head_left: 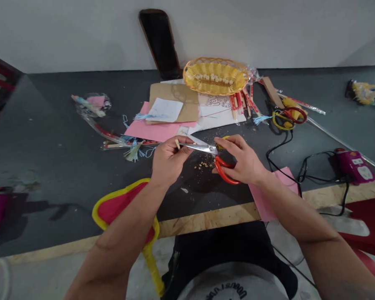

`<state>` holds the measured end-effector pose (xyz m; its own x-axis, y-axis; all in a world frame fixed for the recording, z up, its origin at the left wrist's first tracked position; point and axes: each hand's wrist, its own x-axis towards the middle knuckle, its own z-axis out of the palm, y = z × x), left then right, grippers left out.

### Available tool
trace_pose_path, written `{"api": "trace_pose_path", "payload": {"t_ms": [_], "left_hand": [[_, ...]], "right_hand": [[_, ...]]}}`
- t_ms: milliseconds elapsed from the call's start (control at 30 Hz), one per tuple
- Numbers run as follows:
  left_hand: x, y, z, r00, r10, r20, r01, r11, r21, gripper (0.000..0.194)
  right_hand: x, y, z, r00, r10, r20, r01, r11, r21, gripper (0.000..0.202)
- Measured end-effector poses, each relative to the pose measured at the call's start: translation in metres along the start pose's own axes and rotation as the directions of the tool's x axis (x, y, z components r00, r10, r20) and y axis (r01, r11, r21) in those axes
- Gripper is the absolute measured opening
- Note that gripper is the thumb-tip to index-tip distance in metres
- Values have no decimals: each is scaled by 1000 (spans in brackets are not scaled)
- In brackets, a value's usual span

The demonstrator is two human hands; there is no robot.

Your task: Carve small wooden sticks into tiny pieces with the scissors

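Note:
My left hand [170,160] pinches a small pale stick [177,144] upright between thumb and fingers. My right hand [239,160] holds scissors [225,171] with red and yellow handles, fingers through the loops. The blades point left, with their tips at the stick and close to my left thumb. Beneath the scissors, small tan cut bits [203,166] lie scattered on the dark table [128,96]. Just behind my hands are a pink sheet [159,131], a white paper [166,110] and brown card [162,91].
A yellow basket [215,77] holds small pale pieces; a phone [161,43] leans on the wall. Second scissors [289,118] and a purple device [355,166] with black cable lie right. A red-and-yellow fan-shaped item [118,204] overhangs the front edge beneath my left forearm.

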<state>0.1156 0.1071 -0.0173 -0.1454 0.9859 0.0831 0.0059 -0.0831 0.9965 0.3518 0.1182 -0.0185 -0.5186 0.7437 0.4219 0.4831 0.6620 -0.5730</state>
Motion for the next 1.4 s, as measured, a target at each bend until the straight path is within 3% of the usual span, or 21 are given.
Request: {"api": "trace_pose_path", "payload": {"t_ms": [300,767,900,1033,1133,1233,1300,1400], "left_hand": [[-1,0,-2,995,95,-8,-93,985,149,14],[-2,0,3,997,63,-35,-61,997,46,18],[-1,0,3,1000,15,-8,-15,1000,-12,19],[-1,2,3,1000,-12,16,13,1000,-20,21],[-1,9,3,998,-50,49,44,993,110,20],[-1,16,5,983,-125,138,73,940,333,17],[-2,18,6,963,-171,206,69,902,426,18],[-2,16,7,943,-223,246,78,869,488,24]], "right_hand": [[-1,1,3,1000,-8,-19,8,1000,-15,71],[-4,1,8,996,-30,-84,25,998,-65,61],[-2,2,4,991,39,-130,-50,995,-82,61],[4,10,-6,968,177,-180,-209,962,-177,64],[7,24,-13,932,333,-141,-361,888,-284,67],[6,40,-19,907,413,-83,-415,842,-343,70],[5,46,-21,915,397,-74,-397,848,-352,65],[6,43,-22,953,283,-107,-303,880,-366,41]]}}
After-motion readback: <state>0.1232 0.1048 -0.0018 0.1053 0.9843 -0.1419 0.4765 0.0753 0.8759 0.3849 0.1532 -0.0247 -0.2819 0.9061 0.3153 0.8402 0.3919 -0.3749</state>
